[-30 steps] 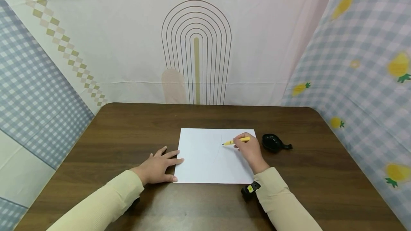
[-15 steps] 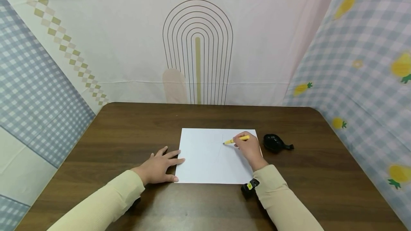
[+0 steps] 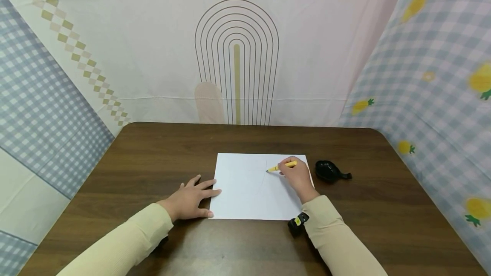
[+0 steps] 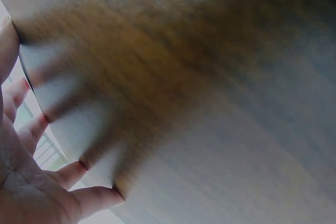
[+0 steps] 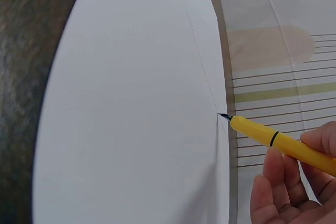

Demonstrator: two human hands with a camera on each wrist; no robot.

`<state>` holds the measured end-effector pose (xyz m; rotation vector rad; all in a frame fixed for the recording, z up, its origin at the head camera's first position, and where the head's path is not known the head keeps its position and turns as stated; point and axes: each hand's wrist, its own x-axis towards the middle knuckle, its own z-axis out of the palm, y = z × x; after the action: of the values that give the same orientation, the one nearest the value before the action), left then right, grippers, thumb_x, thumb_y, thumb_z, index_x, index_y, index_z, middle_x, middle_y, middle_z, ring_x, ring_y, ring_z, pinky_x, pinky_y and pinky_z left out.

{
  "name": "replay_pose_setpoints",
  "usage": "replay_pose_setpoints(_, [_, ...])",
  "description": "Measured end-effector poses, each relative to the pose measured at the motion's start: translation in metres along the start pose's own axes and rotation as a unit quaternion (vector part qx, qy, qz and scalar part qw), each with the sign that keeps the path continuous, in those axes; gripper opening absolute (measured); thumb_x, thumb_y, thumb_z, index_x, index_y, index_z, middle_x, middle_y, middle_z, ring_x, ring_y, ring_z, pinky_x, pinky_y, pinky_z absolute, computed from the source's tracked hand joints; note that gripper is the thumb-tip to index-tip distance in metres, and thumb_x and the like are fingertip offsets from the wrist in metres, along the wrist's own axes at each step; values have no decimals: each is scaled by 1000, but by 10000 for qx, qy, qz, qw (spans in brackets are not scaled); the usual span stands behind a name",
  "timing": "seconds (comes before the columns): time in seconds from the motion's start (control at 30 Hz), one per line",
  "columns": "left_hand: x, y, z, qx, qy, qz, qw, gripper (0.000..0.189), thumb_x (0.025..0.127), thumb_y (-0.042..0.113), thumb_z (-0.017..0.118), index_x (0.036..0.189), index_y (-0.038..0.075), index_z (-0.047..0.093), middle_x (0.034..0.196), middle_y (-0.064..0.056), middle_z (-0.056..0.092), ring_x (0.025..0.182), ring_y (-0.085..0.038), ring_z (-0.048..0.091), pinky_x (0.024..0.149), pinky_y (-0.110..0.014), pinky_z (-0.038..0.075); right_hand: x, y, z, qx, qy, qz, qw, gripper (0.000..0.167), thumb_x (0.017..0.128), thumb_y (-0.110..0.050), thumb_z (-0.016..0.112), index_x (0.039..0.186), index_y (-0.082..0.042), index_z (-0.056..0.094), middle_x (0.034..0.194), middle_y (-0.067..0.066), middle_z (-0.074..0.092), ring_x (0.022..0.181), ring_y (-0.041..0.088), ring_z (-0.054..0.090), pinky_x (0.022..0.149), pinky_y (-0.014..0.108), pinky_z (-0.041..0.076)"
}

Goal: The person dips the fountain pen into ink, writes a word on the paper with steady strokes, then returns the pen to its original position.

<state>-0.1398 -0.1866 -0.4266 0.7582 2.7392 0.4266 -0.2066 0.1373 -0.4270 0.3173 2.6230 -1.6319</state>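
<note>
A white sheet of paper (image 3: 239, 195) lies on the brown table, with a few faint thin lines on it. My right hand (image 3: 297, 178) pinches a yellow fountain pen (image 3: 281, 167) over the sheet's upper right part. In the right wrist view, the dark nib of the pen (image 5: 252, 130) meets the paper (image 5: 131, 103) beside a thin line running along the sheet's far side. My left hand (image 3: 189, 200) rests with spread fingers at the left edge of the sheet, some fingertips on the paper. The left wrist view shows these fingers (image 4: 97, 199) touching down, with shadows beyond them.
Right of the paper sits a glossy black object with a rounded body and a short neck (image 3: 327, 171). The wooden table (image 3: 172, 148) ends at the back against a patterned white cloth (image 3: 153, 54). Checked cloths hang on both sides.
My right hand and the pen have shifted very slightly up the sheet. My left hand has stayed in place at the paper's edge. The head view has drifted a little.
</note>
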Motion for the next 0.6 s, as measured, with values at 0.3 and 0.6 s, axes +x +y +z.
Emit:
replay_pose_setpoints(0.3, [0, -1, 0, -7, -17, -24, 10000, 65, 85, 46, 70, 143, 23, 51, 155, -5, 32, 140, -52, 18, 94, -79, 23, -3, -4, 1, -293, -1, -83, 9995, 14, 89, -18, 63, 92, -4, 64, 87, 10, 68, 77, 17, 58, 62, 23, 42])
replay_pose_setpoints(0.6, [0, -1, 1, 20, -28, -35, 10000, 64, 85, 46, 69, 143, 24, 51, 156, -5, 32, 140, -52, 18, 95, -79, 23, -9, -7, -5, -489, -31, -88, 9988, 12, 89, -17, 62, 91, -4, 63, 88, 12, 68, 74, 17, 56, 60, 23, 42])
